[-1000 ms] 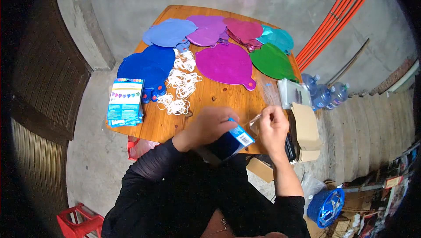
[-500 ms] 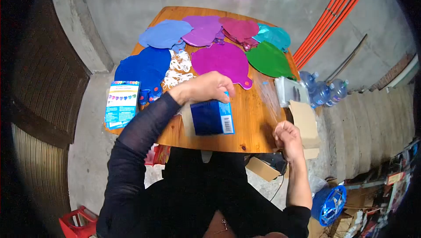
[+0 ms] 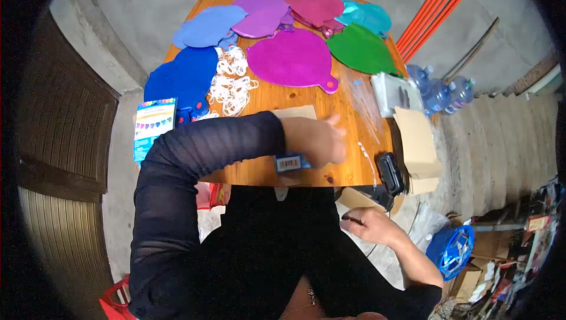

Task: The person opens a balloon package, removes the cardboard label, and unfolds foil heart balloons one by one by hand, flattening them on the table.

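My left hand (image 3: 318, 141) is over the near middle of the table, its fingers curled and slightly blurred at a small blue box (image 3: 289, 163). Only the box's barcode end shows, facing me; my hand and sleeve hide the rest. Below the table's front edge, my right hand (image 3: 374, 226) is closed, with a small dark thing (image 3: 352, 219) at its fingertips that I cannot make out. At the table's right edge sits a black device (image 3: 390, 174), and a thin clear strip (image 3: 367, 158) lies beside it. Tan card (image 3: 300, 112) shows behind my left hand.
Flat foil balloons in blue (image 3: 183, 75), magenta (image 3: 289, 58) and green (image 3: 362, 49) lie across the table with other colours behind. White string bundles (image 3: 233, 87), a printed packet (image 3: 154, 125), clear bags (image 3: 395, 93) and cardboard (image 3: 417, 149) surround them. Water bottles (image 3: 437, 96) stand beyond.
The blue box has turned from showing its dark side to showing its barcode end. My left hand has moved right and down; my right hand has dropped below the table edge, uncovering the black device.
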`<state>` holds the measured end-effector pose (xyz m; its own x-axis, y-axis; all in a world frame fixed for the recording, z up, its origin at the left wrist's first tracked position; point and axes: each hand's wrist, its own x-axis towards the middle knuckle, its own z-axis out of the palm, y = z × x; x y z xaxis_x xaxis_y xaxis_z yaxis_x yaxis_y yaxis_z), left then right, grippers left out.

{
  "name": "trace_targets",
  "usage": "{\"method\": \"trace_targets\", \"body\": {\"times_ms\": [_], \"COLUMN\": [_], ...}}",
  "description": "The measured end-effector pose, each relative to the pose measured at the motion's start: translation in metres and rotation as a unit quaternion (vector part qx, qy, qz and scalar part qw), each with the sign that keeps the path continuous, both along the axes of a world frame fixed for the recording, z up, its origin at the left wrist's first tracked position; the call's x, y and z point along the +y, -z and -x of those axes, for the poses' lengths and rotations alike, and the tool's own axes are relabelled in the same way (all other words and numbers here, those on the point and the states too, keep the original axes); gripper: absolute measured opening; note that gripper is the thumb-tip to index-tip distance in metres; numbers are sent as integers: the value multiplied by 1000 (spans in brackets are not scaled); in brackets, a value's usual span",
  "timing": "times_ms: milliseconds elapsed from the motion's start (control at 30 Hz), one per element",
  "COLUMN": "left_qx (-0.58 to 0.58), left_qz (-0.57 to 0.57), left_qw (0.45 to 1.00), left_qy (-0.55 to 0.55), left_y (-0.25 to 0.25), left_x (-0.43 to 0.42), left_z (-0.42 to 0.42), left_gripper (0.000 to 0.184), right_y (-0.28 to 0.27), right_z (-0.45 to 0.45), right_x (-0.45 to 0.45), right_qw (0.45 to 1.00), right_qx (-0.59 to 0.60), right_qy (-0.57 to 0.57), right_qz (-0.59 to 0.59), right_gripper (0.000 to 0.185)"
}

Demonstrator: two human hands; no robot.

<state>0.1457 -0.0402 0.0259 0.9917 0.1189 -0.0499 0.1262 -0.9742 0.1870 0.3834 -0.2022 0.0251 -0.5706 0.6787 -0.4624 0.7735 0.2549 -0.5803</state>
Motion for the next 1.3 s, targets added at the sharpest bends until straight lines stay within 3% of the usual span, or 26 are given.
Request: {"method": "trace_targets", "body": {"times_ms": [33, 67, 133, 167, 267, 300, 333, 367, 433, 500, 633, 733, 800, 833, 867, 933, 1067, 1100, 1133, 1200, 1267, 1300], "left_qx": [-27, -61, -129, -60, -127, -106, -96, -86, -75, -56, -105, -142, -158, -166, -170, -176, -175, -170, -165, -192, -210, -216], "left_qz": [-17, -19, -29, -17, 15, 20, 27, 34, 44, -14, -72, -104, -94, -87, -85, -81, -83, -84, -85, -68, -57, -53], "left_qw": [1000, 998, 989, 990, 975, 971, 967, 963, 954, 948, 927, 919, 917, 915, 915, 915, 915, 916, 916, 912, 908, 907], "left_qy": [2, -18, -61, -125, -180, -216, -233, -251, -286, -314, -353, -353, -355, -356, -355, -353, -353, -353, -355, -357, -357, -357], "left_y": [-4, -7, -12, -16, -10, -17, -16, -13, -2, 9, 40, 64, 69, 71, 70, 68, 69, 68, 67, 72, 74, 74], "left_x": [-8, -13, -20, -26, -48, -64, -74, -84, -102, -116, -127, -128, -128, -128, -129, -129, -131, -132, -133, -133, -132, -133], "left_z": [7, 16, 35, 41, 78, 86, 89, 92, 93, 91, 88, 91, 92, 92, 93, 95, 94, 95, 95, 95, 94, 94], "left_gripper": [28, 30, 33, 39, 49, 69, 74, 79, 91, 90, 80, 67, 60, 56, 55, 51, 45, 45, 45, 46, 46, 44], "right_y": [8, 27, 40, 41, 31, 16, 8, 20, 6, 1, -8, 25, 24, 24, 28, 46, 131, 158, 153, 106, 89, 95], "right_z": [-7, -21, -36, -40, -36, -26, -20, -21, -3, 15, 37, 30, 30, 30, 23, -3, -68, -79, -71, -52, -27, -29], "right_x": [-7, -21, -31, -32, -25, -21, -20, -19, -12, 1, 12, 11, -3, -9, -12, -11, -42, -64, -74, -84, -63, -56], "right_qw": [999, 993, 962, 966, 983, 990, 995, 988, 981, 947, 930, 923, 960, 938, 890, 729, 743, 951, 936, 905, 957, 964], "right_qx": [-33, -24, -149, -141, -105, -82, -60, -27, 3, 54, -5, 145, 220, 248, 333, 478, 327, -11, -350, -342, -236, -72], "right_qy": [-32, -86, -177, -174, -129, -86, -43, -42, -24, -48, -79, -44, 146, 237, 263, 298, 444, 237, -29, -180, -75, -11], "right_qz": [16, -71, -147, -128, -84, -74, -64, -146, -195, -312, -359, -354, -90, 48, 168, 390, 378, 199, -23, -177, -151, -257], "right_gripper": [42, 49, 44, 39, 31, 30, 31, 27, 24, 28, 32, 36, 37, 39, 41, 48, 62, 59, 56, 36, 24, 16]}}
